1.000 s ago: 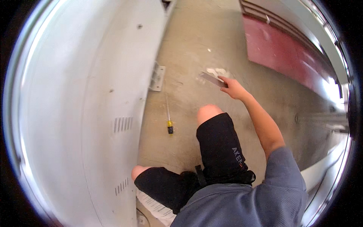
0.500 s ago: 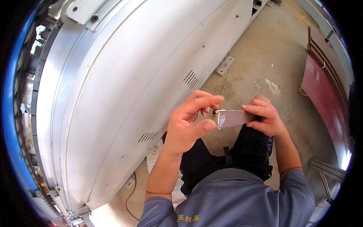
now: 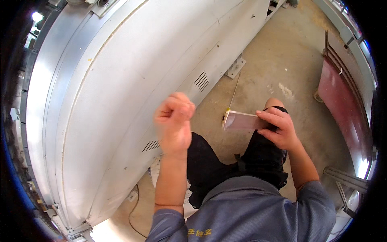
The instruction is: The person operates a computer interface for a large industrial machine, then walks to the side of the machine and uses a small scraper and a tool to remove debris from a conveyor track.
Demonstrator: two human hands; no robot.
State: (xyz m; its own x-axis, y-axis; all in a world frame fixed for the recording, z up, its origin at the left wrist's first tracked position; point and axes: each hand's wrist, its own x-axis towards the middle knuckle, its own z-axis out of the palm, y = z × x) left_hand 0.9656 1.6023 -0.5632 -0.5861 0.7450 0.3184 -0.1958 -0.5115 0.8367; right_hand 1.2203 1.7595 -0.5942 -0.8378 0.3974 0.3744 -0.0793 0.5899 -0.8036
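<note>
Head view looks down on a person crouching on a concrete floor [image 3: 258,60] beside a large white metal cabinet [image 3: 133,80], knees in black shorts and a grey-blue shirt filling the lower edge. Right hand [image 3: 280,128] grasps a flat, pale pinkish-grey plate [image 3: 244,121] by its right end, fingers [image 3: 271,117] curled over the upper face and the thumb underneath; the plate sticks out to the left, roughly level, above the right knee and free of the floor. Its left end shows a lighter, upturned edge (how it is shaped there is too small to tell). Left hand [image 3: 174,121] is raised in front of the cabinet's lower panel, blurred, with the fingers curled loosely inward toward the palm; it holds nothing that can be seen, and it is well apart from the plate. Behind the plate's left end a thin screwdriver [image 3: 232,97] with a yellow-tipped handle lies on the floor, its shaft pointing away toward a small grey metal bracket [image 3: 236,67] at the cabinet's foot. Two sets of louvred vent slots [image 3: 201,80] sit in the cabinet's side, one above the left hand and one below it. To the right stands a dark red panel [image 3: 342,105] in a metal frame.
</note>
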